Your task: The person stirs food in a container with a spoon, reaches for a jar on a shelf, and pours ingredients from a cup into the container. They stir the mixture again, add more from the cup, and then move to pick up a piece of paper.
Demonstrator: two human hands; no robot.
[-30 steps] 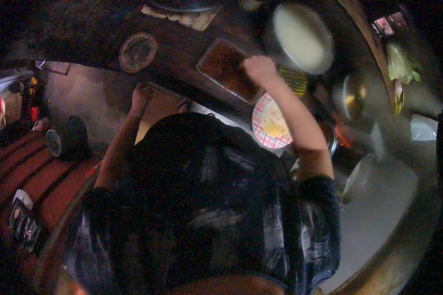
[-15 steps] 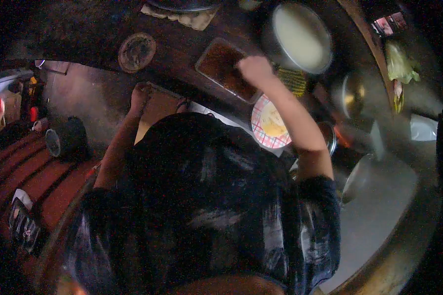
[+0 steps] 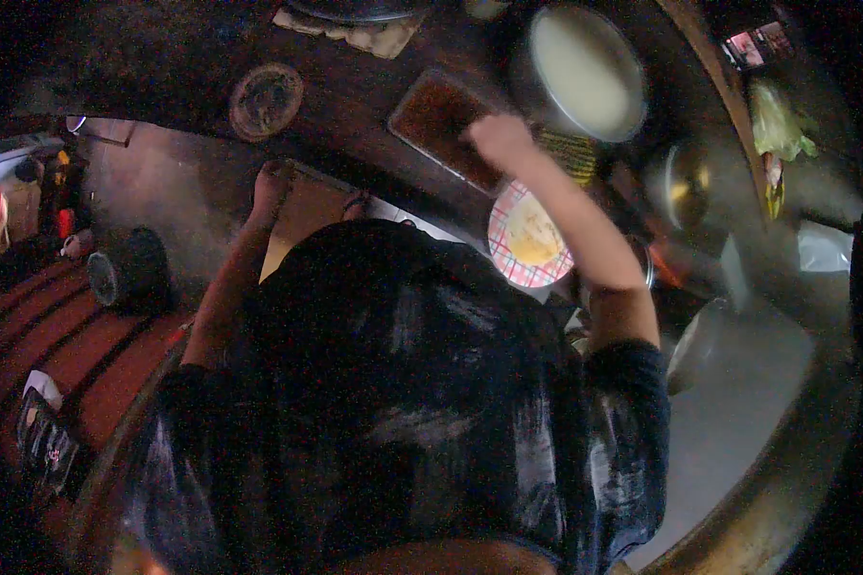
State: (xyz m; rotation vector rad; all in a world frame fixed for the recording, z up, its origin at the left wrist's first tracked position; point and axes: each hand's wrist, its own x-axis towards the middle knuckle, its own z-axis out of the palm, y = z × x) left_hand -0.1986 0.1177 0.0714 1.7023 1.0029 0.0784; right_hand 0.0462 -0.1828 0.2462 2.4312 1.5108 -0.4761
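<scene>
My right hand (image 3: 501, 142) is closed over the right end of a rectangular tray (image 3: 393, 123) filled with something reddish brown. What its fingers hold, if anything, is hidden. Just below that forearm lies a round plate with a red checked rim (image 3: 509, 257), bearing a pale yellow flat food (image 3: 533, 236). My left hand (image 3: 275, 180) is curled at the corner of a brown panel or open drawer (image 3: 307, 206); too dark to make out what is in its fingers.
A large metal pot of whitish liquid (image 3: 585, 72) stands beyond my right hand, beside a yellow-and-black scrubber-like item (image 3: 573, 158). A small round dish (image 3: 267, 103) sits left. At right are a brassy pan (image 3: 688, 187), a greenish bag (image 3: 779, 120) and haze.
My right hand has shifted slightly right and down. The tray's left end has moved a little to the right. My left hand stays where it was.
</scene>
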